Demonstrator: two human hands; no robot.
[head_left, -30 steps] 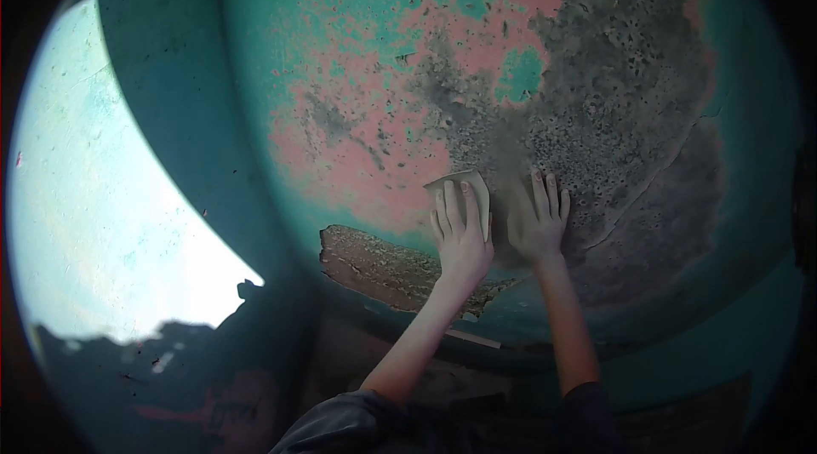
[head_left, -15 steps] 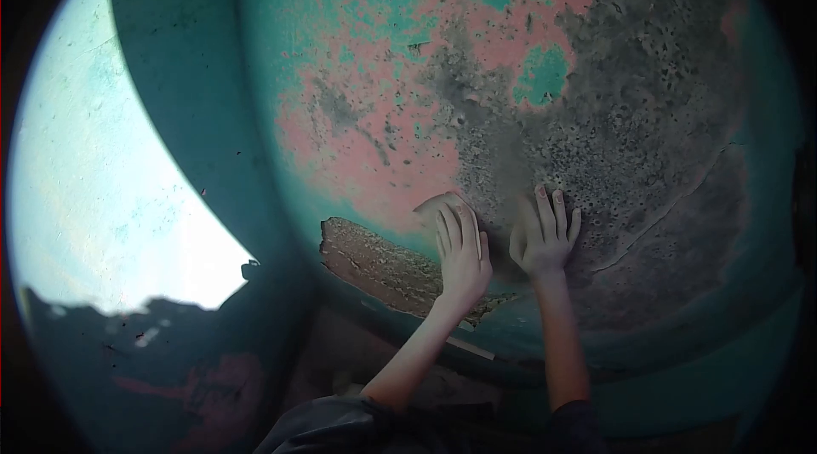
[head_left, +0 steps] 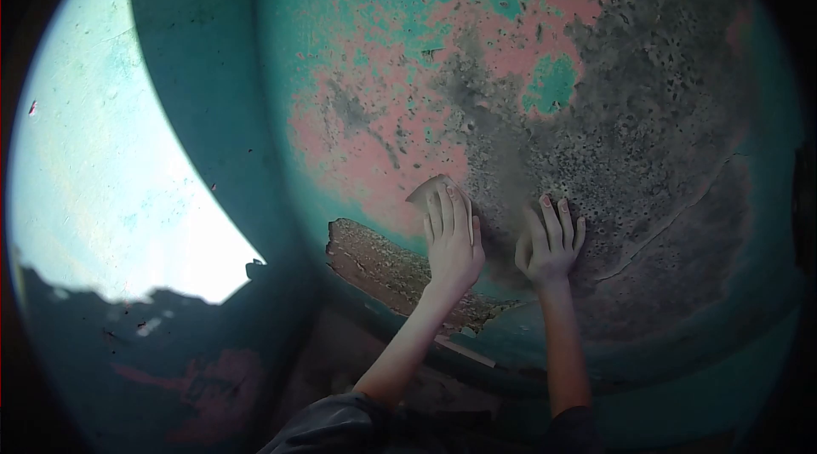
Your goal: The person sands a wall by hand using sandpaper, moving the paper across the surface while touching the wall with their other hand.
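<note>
My left hand (head_left: 454,241) lies against the curved painted panel (head_left: 366,79), fingers together, pressing a thin greyish-brown sheet that looks like sandpaper (head_left: 425,189) to the surface. One corner of that sheet sticks out past the fingertips; the rest is hidden under the hand. To its right, my right hand (head_left: 555,241) rests palm-down on the dusty grey filler patch (head_left: 647,139) with its fingers apart, and nothing shows in it. Pink and turquoise paint surrounds the pitted grey patch.
Below my left hand is a rough brown area with broken paint edges (head_left: 374,267). A turquoise side wall (head_left: 204,54) stands at the left, with a bright sunlit opening (head_left: 111,156) beyond it. A pale strip (head_left: 465,352) lies along the panel's lower edge.
My left hand and the sheet have slid slightly left and up along the panel. The right hand stays in nearly the same spot. The whole view has shifted a little.
</note>
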